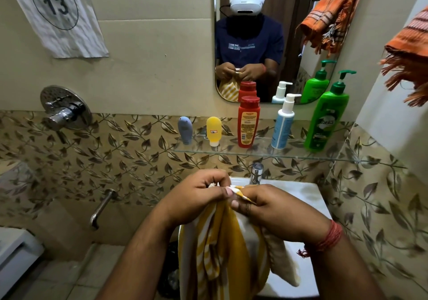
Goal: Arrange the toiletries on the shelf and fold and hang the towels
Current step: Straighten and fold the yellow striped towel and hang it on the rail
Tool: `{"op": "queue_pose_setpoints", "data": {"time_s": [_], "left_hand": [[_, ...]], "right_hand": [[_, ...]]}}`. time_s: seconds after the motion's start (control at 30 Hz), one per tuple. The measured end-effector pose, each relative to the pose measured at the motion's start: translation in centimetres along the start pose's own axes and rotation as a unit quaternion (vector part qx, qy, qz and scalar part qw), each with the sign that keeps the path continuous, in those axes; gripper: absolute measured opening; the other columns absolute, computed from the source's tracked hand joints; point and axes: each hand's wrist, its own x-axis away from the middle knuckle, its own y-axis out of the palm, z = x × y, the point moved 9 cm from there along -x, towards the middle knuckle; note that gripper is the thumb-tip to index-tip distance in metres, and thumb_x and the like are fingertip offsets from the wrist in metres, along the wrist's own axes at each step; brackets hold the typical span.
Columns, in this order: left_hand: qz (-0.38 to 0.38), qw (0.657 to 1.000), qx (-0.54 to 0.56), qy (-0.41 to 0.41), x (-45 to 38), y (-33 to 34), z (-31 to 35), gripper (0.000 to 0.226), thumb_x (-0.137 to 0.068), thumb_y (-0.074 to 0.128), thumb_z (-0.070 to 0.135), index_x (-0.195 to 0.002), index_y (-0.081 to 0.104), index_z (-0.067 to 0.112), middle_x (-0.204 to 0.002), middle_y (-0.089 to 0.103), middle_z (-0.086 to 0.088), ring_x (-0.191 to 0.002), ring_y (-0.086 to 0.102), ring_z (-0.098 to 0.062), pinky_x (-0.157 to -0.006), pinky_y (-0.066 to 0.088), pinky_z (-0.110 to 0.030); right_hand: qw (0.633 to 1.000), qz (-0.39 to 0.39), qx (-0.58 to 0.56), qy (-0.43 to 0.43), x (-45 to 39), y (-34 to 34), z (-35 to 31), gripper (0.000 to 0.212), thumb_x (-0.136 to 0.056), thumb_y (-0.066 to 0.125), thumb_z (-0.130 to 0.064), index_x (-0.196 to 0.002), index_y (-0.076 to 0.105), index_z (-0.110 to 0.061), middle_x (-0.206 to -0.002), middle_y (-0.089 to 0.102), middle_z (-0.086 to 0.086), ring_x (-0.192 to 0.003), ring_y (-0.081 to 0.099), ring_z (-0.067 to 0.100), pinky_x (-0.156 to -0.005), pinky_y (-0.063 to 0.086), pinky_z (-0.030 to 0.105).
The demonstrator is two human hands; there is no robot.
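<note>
Overhead, mirror (266, 45) and beige wall; below, leaf-patterned tiles. Along glass shelf (254, 155), spaced left to right: grey tube (184, 129), yellow tube (213, 130), red bottle (248, 122), white pump bottle (283, 123), green pump bottle (327, 119). Far right, orange towel (410, 56) hung. Near, over white sink (308, 197): left hand (199, 195) and right hand (275, 209), fingers pinching yellow striped towel (220, 248) at its top edge, rest hanging.

Left hand (199, 195) and right hand (273, 209) meet at chest height, fingers (225, 192) curled, pinching.
</note>
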Motion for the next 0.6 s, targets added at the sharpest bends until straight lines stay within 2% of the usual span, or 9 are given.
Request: {"op": "queue_pose_setpoints", "data": {"time_s": [0.1, 0.2, 0.27, 0.33, 0.4, 0.47, 0.53, 0.6], "left_hand": [[0.078, 0.997, 0.005, 0.002, 0.0, -1.8, -0.3, 0.020, -0.078, 0.059, 0.040, -0.064, 0.054, 0.027, -0.074, 0.053, 0.008, -0.076, 0.052, -0.010, -0.073, 0.040, -0.031], [0.169, 0.984, 0.060, -0.002, 0.6, -4.2, -0.7, 0.022, -0.077, 0.059, 0.040, -0.062, 0.054, 0.024, -0.075, 0.052, -0.003, -0.076, 0.051, -0.020, -0.074, 0.039, -0.038], [0.236, 0.964, 0.119, 0.000, 1.1, -5.8, -0.9, 0.022, -0.080, 0.058, 0.028, -0.059, 0.053, 0.024, -0.071, 0.049, -0.003, -0.071, 0.048, -0.018, -0.070, 0.039, -0.035], [0.301, 0.939, 0.168, 0.016, 1.7, -7.3, -0.8, 0.024, -0.080, 0.052, 0.017, -0.057, 0.052, 0.024, -0.068, 0.047, -0.001, -0.068, 0.046, -0.015, -0.064, 0.041, -0.029], [0.360, 0.909, 0.206, 0.030, 2.4, -8.6, -1.0, 0.025, -0.077, 0.049, 0.012, -0.055, 0.051, 0.024, -0.067, 0.045, -0.002, -0.066, 0.044, -0.015, -0.060, 0.040, -0.025], [0.400, 0.889, 0.222, 0.037, 3.0, -9.7, -1.3, 0.025, -0.076, 0.048, 0.010, -0.054, 0.051, 0.022, -0.065, 0.043, -0.002, -0.065, 0.042, -0.016, -0.060, 0.038, -0.029], [0.431, 0.873, 0.224, 0.042, 3.5, -10.5, -1.6, 0.025, -0.075, 0.047, 0.009, -0.054, 0.050, 0.021, -0.062, 0.043, -0.001, -0.064, 0.042, -0.015, -0.061, 0.037, -0.031], [0.469, 0.852, 0.228, 0.045, 4.1, -11.1, -2.0, 0.024, -0.074, 0.048, 0.009, -0.054, 0.051, 0.021, -0.061, 0.047, 0.003, -0.064, 0.045, -0.014, -0.061, 0.040, -0.027]], "right_hand": [[0.999, -0.004, 0.006, 0.047, 0.0, -0.2, 2.4, 0.024, -0.101, 0.053, -0.028, -0.081, 0.060, -0.017, -0.083, 0.058, -0.006, -0.078, 0.057, 0.009, -0.077, 0.046, 0.031], [0.994, -0.013, 0.024, 0.106, 0.7, -0.3, 6.2, 0.022, -0.100, 0.053, -0.024, -0.087, 0.065, -0.011, -0.092, 0.064, 0.000, -0.087, 0.063, 0.017, -0.083, 0.050, 0.036], [0.988, -0.024, 0.024, 0.149, 1.4, -0.1, 8.8, 0.022, -0.100, 0.054, -0.025, -0.085, 0.064, -0.013, -0.089, 0.065, -0.001, -0.085, 0.065, 0.016, -0.081, 0.052, 0.033], [0.980, -0.037, 0.057, 0.188, 2.2, 0.1, 11.0, 0.020, -0.100, 0.054, -0.029, -0.083, 0.062, -0.020, -0.088, 0.062, -0.004, -0.085, 0.060, 0.014, -0.078, 0.047, 0.029], [0.973, -0.041, 0.074, 0.216, 3.1, 0.0, 12.4, 0.016, -0.099, 0.056, -0.028, -0.086, 0.063, -0.023, -0.094, 0.064, -0.004, -0.090, 0.060, 0.014, -0.080, 0.046, 0.028], [0.968, -0.034, 0.080, 0.235, 3.9, -0.6, 13.4, 0.013, -0.097, 0.059, -0.028, -0.091, 0.067, -0.021, -0.104, 0.062, -0.001, -0.097, 0.060, 0.016, -0.084, 0.046, 0.028], [0.967, -0.020, 0.076, 0.241, 4.5, -1.3, 14.0, 0.015, -0.093, 0.064, -0.036, -0.085, 0.069, -0.025, -0.107, 0.054, 0.001, -0.096, 0.058, 0.016, -0.086, 0.045, 0.029], [0.969, 0.008, 0.059, 0.239, 4.8, -2.3, 13.9, 0.023, -0.086, 0.065, -0.051, -0.077, 0.068, -0.029, -0.102, 0.051, 0.000, -0.091, 0.057, 0.014, -0.083, 0.045, 0.031]]}}
